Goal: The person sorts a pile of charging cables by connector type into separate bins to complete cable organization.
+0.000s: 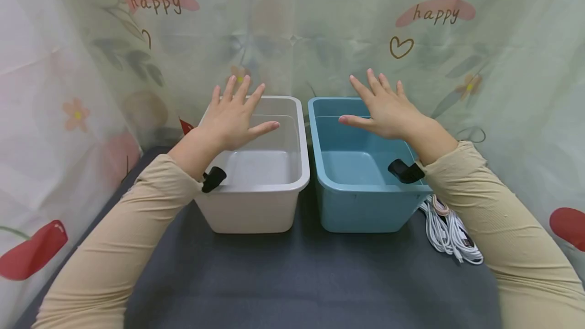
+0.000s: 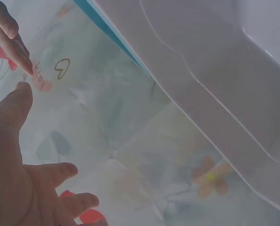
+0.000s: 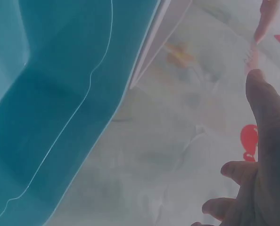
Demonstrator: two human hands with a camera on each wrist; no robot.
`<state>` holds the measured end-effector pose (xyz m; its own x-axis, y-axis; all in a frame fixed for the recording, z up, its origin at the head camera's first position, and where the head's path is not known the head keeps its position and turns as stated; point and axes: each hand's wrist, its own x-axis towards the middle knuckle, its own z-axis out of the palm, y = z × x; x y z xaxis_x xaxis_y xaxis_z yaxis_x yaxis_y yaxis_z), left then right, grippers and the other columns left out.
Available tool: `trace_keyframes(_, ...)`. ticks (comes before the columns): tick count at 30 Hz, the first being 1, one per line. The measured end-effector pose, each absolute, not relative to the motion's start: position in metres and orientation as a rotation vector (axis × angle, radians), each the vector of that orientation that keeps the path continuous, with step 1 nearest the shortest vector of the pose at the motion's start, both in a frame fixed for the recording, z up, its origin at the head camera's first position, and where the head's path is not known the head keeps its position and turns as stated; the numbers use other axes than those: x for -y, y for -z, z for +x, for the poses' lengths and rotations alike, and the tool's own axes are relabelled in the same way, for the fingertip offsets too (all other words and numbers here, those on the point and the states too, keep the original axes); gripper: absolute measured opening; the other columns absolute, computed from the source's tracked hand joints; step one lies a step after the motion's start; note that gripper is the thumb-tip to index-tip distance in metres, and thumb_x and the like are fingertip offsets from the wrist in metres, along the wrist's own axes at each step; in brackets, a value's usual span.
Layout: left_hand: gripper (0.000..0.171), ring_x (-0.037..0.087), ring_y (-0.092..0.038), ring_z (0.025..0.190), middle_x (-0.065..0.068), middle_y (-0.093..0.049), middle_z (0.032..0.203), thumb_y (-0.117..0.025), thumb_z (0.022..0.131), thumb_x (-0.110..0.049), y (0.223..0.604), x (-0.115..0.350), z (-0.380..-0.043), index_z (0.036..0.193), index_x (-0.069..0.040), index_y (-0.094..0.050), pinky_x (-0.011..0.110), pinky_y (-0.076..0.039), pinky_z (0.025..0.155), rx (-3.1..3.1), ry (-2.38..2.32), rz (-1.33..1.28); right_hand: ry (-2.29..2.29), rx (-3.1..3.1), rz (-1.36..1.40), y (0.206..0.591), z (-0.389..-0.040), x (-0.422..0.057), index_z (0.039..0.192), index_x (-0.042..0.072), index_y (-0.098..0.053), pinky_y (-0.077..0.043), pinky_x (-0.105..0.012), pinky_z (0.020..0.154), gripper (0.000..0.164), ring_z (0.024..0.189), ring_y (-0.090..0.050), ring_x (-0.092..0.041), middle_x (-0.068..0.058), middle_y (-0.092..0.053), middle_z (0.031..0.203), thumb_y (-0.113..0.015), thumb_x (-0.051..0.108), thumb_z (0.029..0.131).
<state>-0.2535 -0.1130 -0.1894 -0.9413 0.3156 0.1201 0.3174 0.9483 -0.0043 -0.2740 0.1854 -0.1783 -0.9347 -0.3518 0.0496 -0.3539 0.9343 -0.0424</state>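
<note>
My left hand [image 1: 233, 118] hovers above a white plastic bin [image 1: 256, 212], its fingers straight and spread, holding nothing. Over a blue plastic bin [image 1: 361, 212] is my right hand [image 1: 386, 110], likewise with fingers spread and nothing held. Both bins stand side by side, and their visible insides hold nothing. In the left wrist view, the left hand [image 2: 27, 174] is beside the white bin's wall [image 2: 215, 84]. The right wrist view has the right hand [image 3: 262, 155] apart from the blue bin's wall [image 3: 78, 94].
A bundle of white cables [image 1: 450, 232] lies on the dark tabletop [image 1: 301, 278], right of the blue bin. Behind the bins hangs a printed curtain [image 1: 292, 29], which also runs along both sides. A small red item [image 1: 186, 126] shows behind the left wrist.
</note>
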Motion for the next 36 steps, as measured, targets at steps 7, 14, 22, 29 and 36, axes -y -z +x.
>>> trace_keyframes(7,0.086,0.037,0.010,0.146,0.014,0.009,0.158,-0.035,0.090,-0.066,0.187,0.114,-0.250,0.152,-0.018,0.000,0.059,0.002,0.117,2.985,0.024,-0.494,-0.108,3.041,0.570,0.176,-0.267,-0.188,0.150,0.024,0.010,0.008,-0.066,0.111,0.094,0.143,0.014,-0.041,-0.015,0.019,0.155,-0.034,0.074,0.084)
trace_keyframes(14,0.085,0.037,0.009,0.146,0.013,0.009,0.158,-0.034,0.090,-0.067,0.180,0.123,-0.234,0.152,-0.018,-0.001,0.060,0.000,0.116,2.988,0.073,-0.509,-0.199,2.988,0.620,0.170,-0.245,-0.201,0.152,0.023,0.001,0.006,-0.063,0.114,0.089,0.146,0.004,-0.037,-0.014,0.009,0.158,-0.041,0.068,0.087)
trace_keyframes(22,0.088,0.039,0.003,0.145,0.018,-0.003,0.158,-0.035,0.089,-0.068,0.186,0.148,-0.205,0.152,-0.014,-0.007,0.059,-0.003,0.116,2.966,0.267,-0.498,-0.395,2.939,0.639,0.176,-0.224,-0.230,0.152,0.019,-0.010,-0.008,-0.064,0.113,0.081,0.146,-0.008,-0.037,-0.014,-0.008,0.158,-0.051,0.053,0.090)
trace_keyframes(29,0.089,0.041,-0.005,0.145,0.020,-0.013,0.156,-0.038,0.088,-0.067,0.204,0.170,-0.180,0.150,-0.007,-0.016,0.056,-0.009,0.117,2.951,0.432,-0.448,-0.600,2.831,0.550,0.197,-0.213,-0.265,0.148,0.011,-0.026,-0.025,-0.064,0.105,0.068,0.137,-0.027,-0.044,-0.020,-0.029,0.151,-0.056,0.037,0.092)
trace_keyframes(36,0.079,0.039,-0.016,0.143,0.018,-0.019,0.156,-0.041,0.091,-0.061,0.227,0.188,-0.162,0.149,-0.012,-0.023,0.063,-0.022,0.108,2.939,0.560,-0.324,-0.844,2.675,0.419,0.231,-0.203,-0.304,0.140,0.010,-0.042,-0.037,-0.028,0.110,0.053,0.128,-0.046,-0.010,-0.014,-0.047,0.141,-0.058,0.025,0.092)
